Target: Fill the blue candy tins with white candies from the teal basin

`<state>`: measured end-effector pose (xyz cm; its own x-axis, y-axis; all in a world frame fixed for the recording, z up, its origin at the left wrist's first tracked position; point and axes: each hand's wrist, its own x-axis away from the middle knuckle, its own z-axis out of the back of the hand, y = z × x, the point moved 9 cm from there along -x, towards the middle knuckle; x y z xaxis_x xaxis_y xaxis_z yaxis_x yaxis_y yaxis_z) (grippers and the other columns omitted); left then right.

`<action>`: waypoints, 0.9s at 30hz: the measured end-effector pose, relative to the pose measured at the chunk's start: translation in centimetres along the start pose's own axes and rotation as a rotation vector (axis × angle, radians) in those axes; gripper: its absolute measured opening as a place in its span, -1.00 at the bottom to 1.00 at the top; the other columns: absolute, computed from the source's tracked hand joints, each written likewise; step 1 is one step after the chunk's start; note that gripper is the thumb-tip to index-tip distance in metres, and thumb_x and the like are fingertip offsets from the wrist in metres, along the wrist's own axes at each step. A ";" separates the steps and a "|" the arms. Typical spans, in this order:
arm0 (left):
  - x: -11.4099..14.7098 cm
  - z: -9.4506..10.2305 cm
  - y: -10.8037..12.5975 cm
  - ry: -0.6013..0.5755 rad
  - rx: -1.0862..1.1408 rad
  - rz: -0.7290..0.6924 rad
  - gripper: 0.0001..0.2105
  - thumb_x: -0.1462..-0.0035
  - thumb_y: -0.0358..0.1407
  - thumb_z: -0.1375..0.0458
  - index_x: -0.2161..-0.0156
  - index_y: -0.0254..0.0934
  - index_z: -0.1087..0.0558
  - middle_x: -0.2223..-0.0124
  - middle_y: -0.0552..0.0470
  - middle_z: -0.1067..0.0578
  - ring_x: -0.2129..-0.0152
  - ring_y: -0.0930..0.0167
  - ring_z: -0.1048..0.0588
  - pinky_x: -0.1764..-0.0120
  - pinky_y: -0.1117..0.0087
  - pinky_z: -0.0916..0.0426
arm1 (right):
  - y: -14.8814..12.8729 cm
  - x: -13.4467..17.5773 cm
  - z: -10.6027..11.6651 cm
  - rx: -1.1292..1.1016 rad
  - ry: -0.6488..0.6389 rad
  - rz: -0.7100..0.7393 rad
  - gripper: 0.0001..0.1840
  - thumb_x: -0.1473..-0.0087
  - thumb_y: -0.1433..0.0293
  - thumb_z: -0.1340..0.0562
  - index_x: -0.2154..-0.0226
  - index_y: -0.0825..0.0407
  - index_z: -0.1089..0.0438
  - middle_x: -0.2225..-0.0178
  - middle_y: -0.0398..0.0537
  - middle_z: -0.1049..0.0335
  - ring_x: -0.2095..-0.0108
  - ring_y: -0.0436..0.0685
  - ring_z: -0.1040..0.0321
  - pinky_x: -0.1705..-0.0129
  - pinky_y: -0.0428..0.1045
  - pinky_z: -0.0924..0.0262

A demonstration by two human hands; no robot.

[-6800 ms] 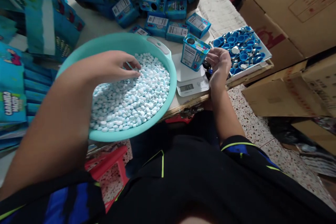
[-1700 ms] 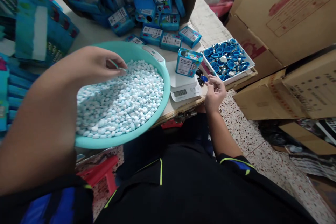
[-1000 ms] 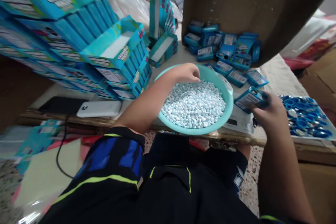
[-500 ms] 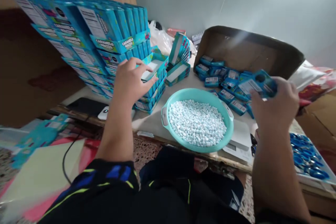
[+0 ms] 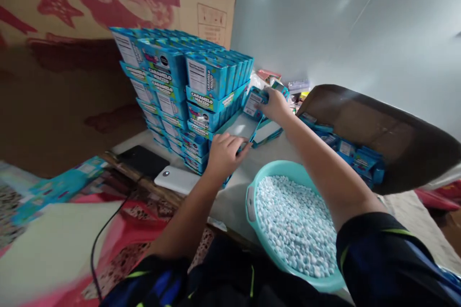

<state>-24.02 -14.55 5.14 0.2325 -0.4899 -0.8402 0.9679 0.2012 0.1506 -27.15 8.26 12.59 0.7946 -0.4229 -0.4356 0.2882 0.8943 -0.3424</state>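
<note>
My right hand (image 5: 278,106) is closed on a small blue candy box (image 5: 253,104) with a white label panel. It holds this box tilted over the far part of an open blue display box (image 5: 240,126), whose white inside shows. At the near right end of the display box, my left hand (image 5: 224,156) has its fingers curled at the rim, with the thumb along the edge. To the left stand tall stacks of filled display boxes (image 5: 201,98) marked "Caramelo Macizo". Part of the display box is hidden by my left hand.
A turquoise basin (image 5: 251,223) full of pale blue and white candies stands in front. Behind it, a brown carton (image 5: 345,105) lies open with loose blue boxes (image 5: 363,159). A white device (image 5: 178,180) and a black phone-like slab (image 5: 143,160) lie near the table's edge.
My right hand has brought the candy box leftward from the carton to the display box. My left hand has come down onto the display box's rim. The view has turned left.
</note>
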 end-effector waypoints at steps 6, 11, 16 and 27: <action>0.1 -0.6 0.0 -0.014 -0.095 0.031 -0.66 -0.50 -0.18 -0.11 0.34 -0.18 -0.56 0.48 0.00 -0.55 0.37 0.26 -0.50 0.25 0.15 -0.14 | 0.1 -0.3 -2.9 0.187 -0.150 -0.028 -0.61 -0.16 0.31 -0.37 -0.02 0.14 -0.54 -0.03 0.27 -0.58 -0.03 0.36 -0.52 -0.10 0.18 -0.39; 0.2 -1.0 -0.2 -0.081 -0.099 0.067 -0.68 -0.49 -0.18 -0.08 0.32 -0.17 -0.55 0.41 -0.05 -0.61 0.31 0.21 -0.54 0.22 0.13 -0.18 | 0.4 0.1 -2.5 0.189 -0.171 -0.116 -0.56 -0.19 0.23 -0.36 -0.02 0.18 -0.53 -0.02 0.33 -0.58 -0.03 0.39 -0.53 -0.07 0.18 -0.41; 0.2 -0.4 -0.3 -0.032 -0.110 0.058 -0.67 -0.50 -0.17 -0.06 0.32 -0.20 -0.50 0.41 -0.06 -0.60 0.34 0.22 -0.55 0.24 0.15 -0.16 | -0.3 1.3 -2.0 0.148 -0.129 -0.131 -0.37 -0.31 0.10 -0.27 -0.19 0.27 -0.40 -0.18 0.43 -0.50 -0.16 0.42 -0.48 -0.15 0.16 -0.39; -1.5 0.3 -1.6 -0.025 -0.090 -0.087 -0.65 -0.36 -0.20 -0.02 0.51 -0.13 -0.24 0.54 -0.08 -0.43 0.52 0.22 -0.37 0.33 0.18 -0.04 | 21.9 22.0 6.9 0.382 -0.260 -0.543 -0.31 -0.38 0.15 -0.18 -0.39 0.21 -0.25 -0.29 0.51 -0.39 -0.25 0.54 -0.43 -0.21 0.22 -0.36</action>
<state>-25.88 -14.39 6.31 0.1516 -0.5299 -0.8344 0.9724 0.2316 0.0296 0.34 19.59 1.27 0.5738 -0.8170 -0.0573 0.8086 0.5762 -0.1184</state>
